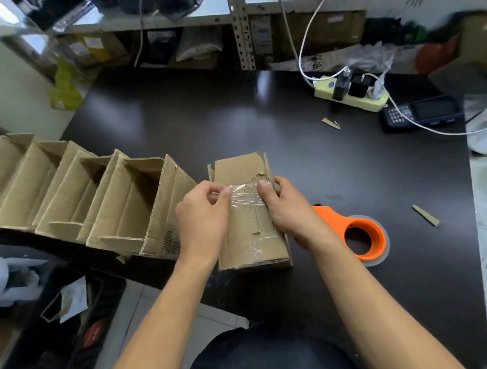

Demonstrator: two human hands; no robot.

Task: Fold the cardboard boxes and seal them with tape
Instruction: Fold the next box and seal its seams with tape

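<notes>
Head view: small cardboard box (250, 213) sits at the near edge of the dark worktable (231, 121), right in front of the person, long axis running away from them; clear tape strip (244, 197) lies along that axis over the flap seam, far end not yet down flat; left hand (202, 216) pinches the box's left edge with thumb tip on the tape, fingers curled; right hand (285, 207) grips the right side, thumb also pressing the tape; both hands are level with the strip's far end, so smoothing probably runs outward along the axis; far flaps stand up, torn and unsealed. Orange tape dispenser (359, 233) lies just right of the box, touching-close to the right forearm; right hand is the nearer one for the next pull. Row of folded open boxes (71, 192) lines up to the left, nested; power strip (351, 94) and handheld scanner (423, 113) sit well apart at the far right; cardboard scraps (426, 215) are scattered.
</notes>
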